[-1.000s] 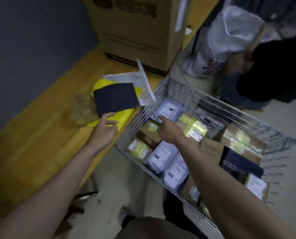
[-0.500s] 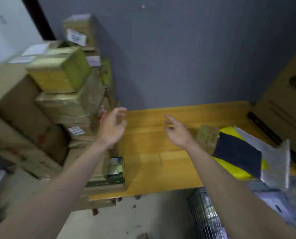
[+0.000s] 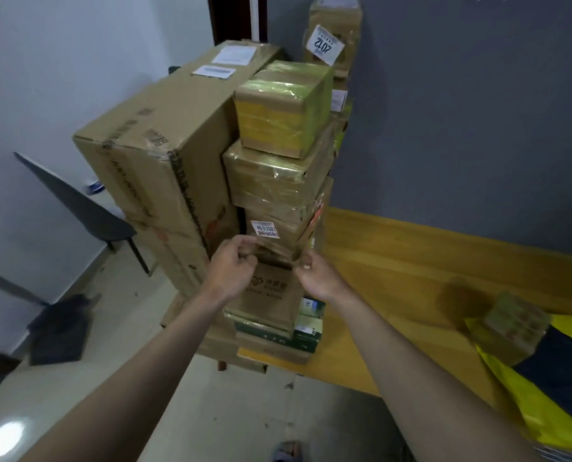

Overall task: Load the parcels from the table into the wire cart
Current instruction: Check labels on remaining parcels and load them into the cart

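A tall stack of taped cardboard parcels stands at the left end of the wooden table (image 3: pixel 394 261). Both hands are on one mid-stack parcel (image 3: pixel 274 238) that bears a small white label. My left hand (image 3: pixel 231 265) grips its lower left corner with curled fingers. My right hand (image 3: pixel 314 275) grips its lower right corner. Above it sit a wider taped box (image 3: pixel 271 175) and a yellow-taped box (image 3: pixel 281 108). Below it is a plain brown box (image 3: pixel 268 295). The wire cart is out of view.
A large cardboard box (image 3: pixel 154 168) stands against the stack's left side. A small taped box (image 3: pixel 511 325) and yellow and dark mailer bags (image 3: pixel 551 388) lie at the table's right. A dark chair (image 3: pixel 78 201) stands on the floor at left.
My view swung left from the cart to the parcel stack. Both hands, open in the air half a second ago, have reached forward and taken hold of the labelled mid-stack parcel.
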